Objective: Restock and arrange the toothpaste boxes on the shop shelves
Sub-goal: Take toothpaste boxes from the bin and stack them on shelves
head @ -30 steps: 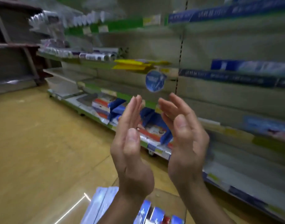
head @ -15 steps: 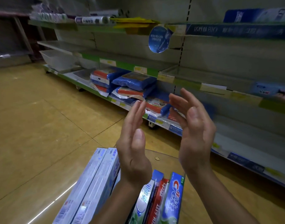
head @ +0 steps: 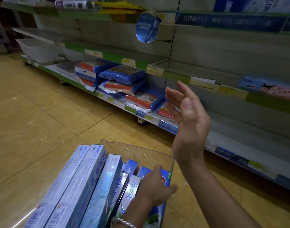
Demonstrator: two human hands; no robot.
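Several long toothpaste boxes [head: 85, 186] stand packed in a clear plastic bin [head: 171, 163] at the bottom centre, pale blue ones on the left. My left hand [head: 155, 186] lies low in the bin on a darker blue toothpaste box [head: 164, 177], thumb spread to the right, most fingers hidden. My right hand [head: 188, 119] is raised above and right of the bin, fingers relaxed, holding nothing. More toothpaste boxes [head: 256, 4] lie on the top shelf at the right.
Shop shelves [head: 198, 69] run from far left to near right, with bare boards by my right hand. Blue and orange packets [head: 122, 74] are stacked on the bottom shelf. A round blue tag [head: 146, 27] hangs above. A white tub [head: 39, 48] sits far left. Tiled floor [head: 42, 120] spreads left.
My left hand has dropped from in front of me down onto the boxes in the bin. My right hand stays raised. The view has tilted down, showing more of the bin.
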